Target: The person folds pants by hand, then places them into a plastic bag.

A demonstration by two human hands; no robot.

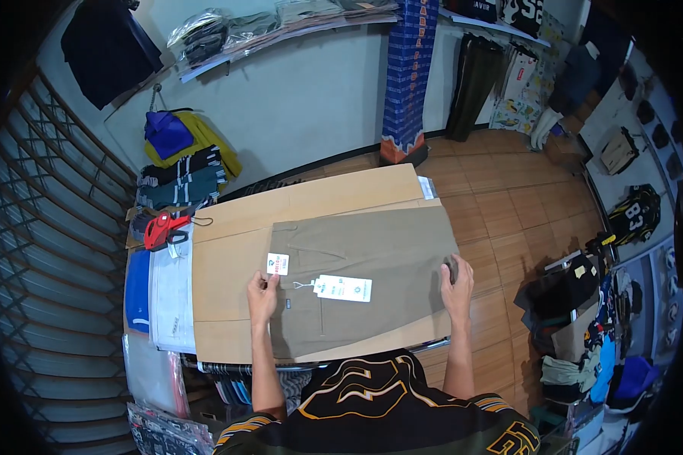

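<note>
Folded olive-khaki trousers (387,246) lie flat on a sheet of cardboard, waistband to the left. A white hang tag (343,288) on a string rests across them, and a white-and-red label (278,264) sits at the waistband. My left hand (262,299) pinches the waistband edge just below that label, thumb on top. At the opposite end, my right hand (456,288) is closed on the trousers' right edge, with some of its fingers hidden.
The cardboard (228,280) covers the table. A red tape dispenser (163,230) lies at its left, beside white packages (171,296). Folded clothes (178,182) are stacked behind. A metal folding gate (61,265) stands at far left; tiled floor (501,227) and clothing piles (569,326) are at right.
</note>
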